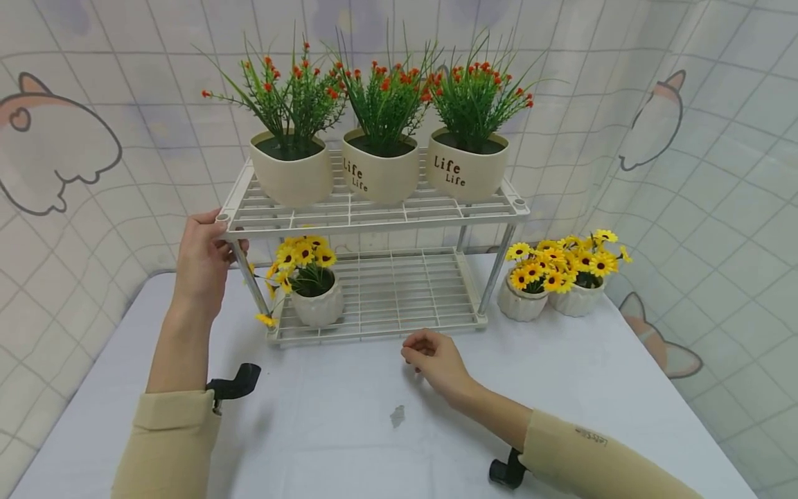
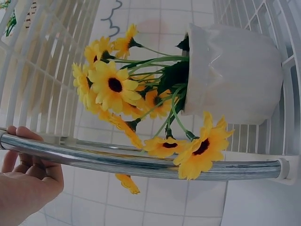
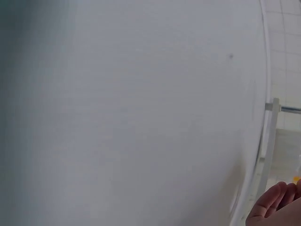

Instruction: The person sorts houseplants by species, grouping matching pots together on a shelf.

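At the front left corner of the white two-tier shelf rack (image 1: 374, 223), my left hand (image 1: 202, 253) grips the rack just under the top shelf. In the left wrist view its fingers (image 2: 35, 167) curl about the upper end of a metal post (image 2: 117, 157). A white pot (image 1: 319, 305) of yellow daisy-like flowers stands on the lower shelf, close to that post. My right hand (image 1: 439, 360) hovers near the lower shelf's front edge, fingers loosely bent and holding nothing; only part of it shows in the right wrist view.
Three cream pots (image 1: 293, 177) with red-flowered plants line the top shelf. To the rack's right, two small white pots (image 1: 522, 305) of yellow flowers stand on the white-covered table (image 1: 324, 416). A patterned tile-print curtain (image 1: 156, 125) hangs behind.
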A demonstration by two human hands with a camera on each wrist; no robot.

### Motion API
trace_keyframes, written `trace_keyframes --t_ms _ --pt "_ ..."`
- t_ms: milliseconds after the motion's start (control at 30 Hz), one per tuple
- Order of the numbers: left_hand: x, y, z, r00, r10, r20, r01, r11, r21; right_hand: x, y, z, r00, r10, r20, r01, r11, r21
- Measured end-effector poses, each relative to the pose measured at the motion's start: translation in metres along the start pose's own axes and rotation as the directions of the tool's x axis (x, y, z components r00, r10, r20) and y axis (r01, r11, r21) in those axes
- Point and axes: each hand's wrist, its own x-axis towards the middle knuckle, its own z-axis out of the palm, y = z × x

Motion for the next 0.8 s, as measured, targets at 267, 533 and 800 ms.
trace_keyframes --t_ms 267,533,800 --pt "0.001 0.0 -0.001 1.0 -0.002 0.007 0.002 1.0 -0.001 -0.006 0.003 -0.039 0.982 0.084 -0.171 -0.078 0.996 0.039" --pt "0.001 0.0 0.0 1.0 0.009 0.005 -0.009 1.0 0.0 -0.007 0.002 -0.082 0.938 0.165 -0.305 -0.139 0.985 0.104" --pt "0.0 0.0 -0.001 1.0 0.004 0.004 -0.004 1.0 -0.002 -0.001 0.007 -0.118 0.884 0.194 -0.425 -0.175 0.981 0.084"
